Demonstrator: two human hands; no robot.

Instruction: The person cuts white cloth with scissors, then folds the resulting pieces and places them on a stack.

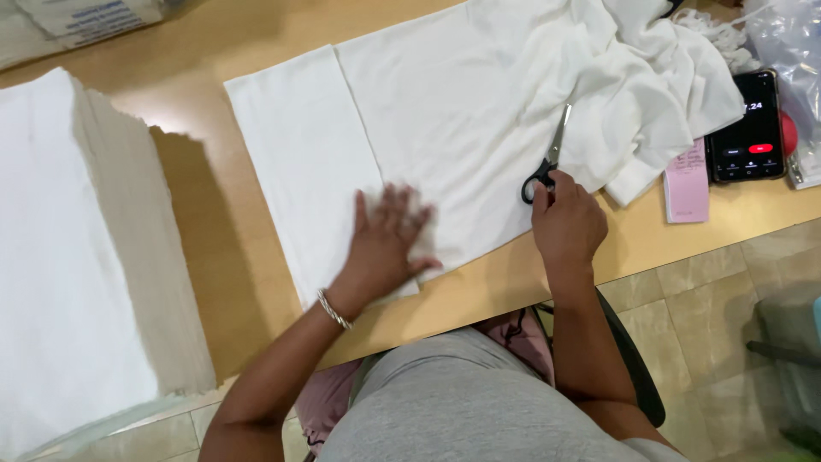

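- The left hand (386,244) lies flat, fingers spread, pressing on white cloth (428,111) spread over the wooden table (197,68).
- The right hand (566,224) grips the black handles of scissors (547,158), blades lying on the cloth.
- Just right: crumpled fabric (658,77), pink paper slip (687,181), phone (753,128).
- Far left: tall stack of cut cloths (77,257).

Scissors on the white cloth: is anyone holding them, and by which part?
Yes. The right hand holds the scissors by their black handle loops; the left hand presses flat on the white cloth.
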